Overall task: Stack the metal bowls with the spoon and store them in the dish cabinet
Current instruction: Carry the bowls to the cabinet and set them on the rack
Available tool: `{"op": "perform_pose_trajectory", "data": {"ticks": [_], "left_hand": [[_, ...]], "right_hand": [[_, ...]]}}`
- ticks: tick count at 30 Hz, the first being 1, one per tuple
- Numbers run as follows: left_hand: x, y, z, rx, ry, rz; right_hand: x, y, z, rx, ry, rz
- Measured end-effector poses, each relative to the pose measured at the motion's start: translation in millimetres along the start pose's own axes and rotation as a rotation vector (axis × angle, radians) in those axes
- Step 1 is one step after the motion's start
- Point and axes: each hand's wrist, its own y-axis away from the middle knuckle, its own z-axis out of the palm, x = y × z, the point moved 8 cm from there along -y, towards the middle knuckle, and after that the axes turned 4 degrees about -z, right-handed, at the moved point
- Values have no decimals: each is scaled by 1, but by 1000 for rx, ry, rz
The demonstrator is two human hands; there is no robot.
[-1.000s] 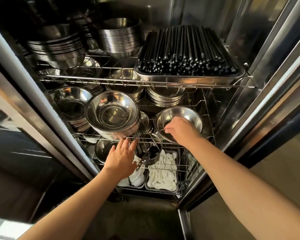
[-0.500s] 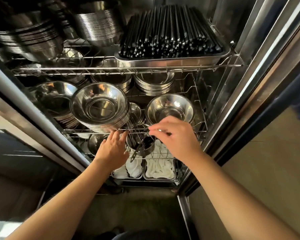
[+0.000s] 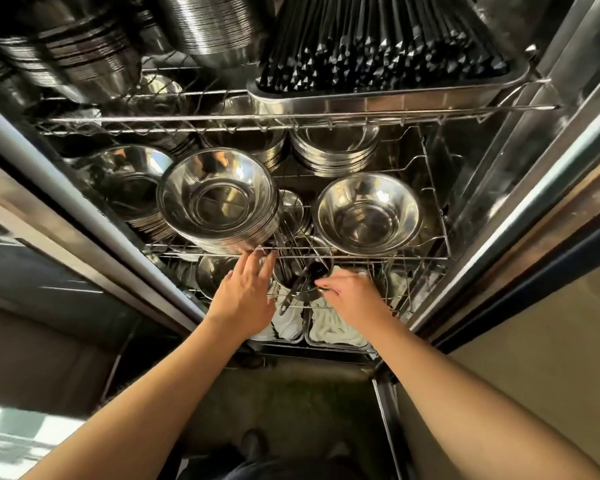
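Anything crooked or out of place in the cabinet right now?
The tall bowl stack on the middle rack leans toward the front edge, left hand at its base. Dark tongs poke out of the cup below.

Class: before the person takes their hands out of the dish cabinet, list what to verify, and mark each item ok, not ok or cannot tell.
1. Bowl stack seated on the middle rack: ok, though it leans.
2. Right bowl inside the rack: ok.
3. Left hand steadying the stack's base: ok.
4. Right hand has let go of the spoon: cannot tell.
5. Utensil cup upright: cannot tell.
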Motion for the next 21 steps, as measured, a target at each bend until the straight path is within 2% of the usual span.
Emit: {"op": "perform_pose_trajectory", "data": {"ticks": [5, 11, 21], "left_hand": [[1, 1, 3, 11, 10, -19], [0, 0, 6, 31, 21, -13], [-1, 0, 9, 37, 11, -10]], "right_hand": [[11, -11, 12, 32, 10, -1], [-5, -25, -1, 193, -21, -125], [28, -28, 41, -32, 79, -90]]}}
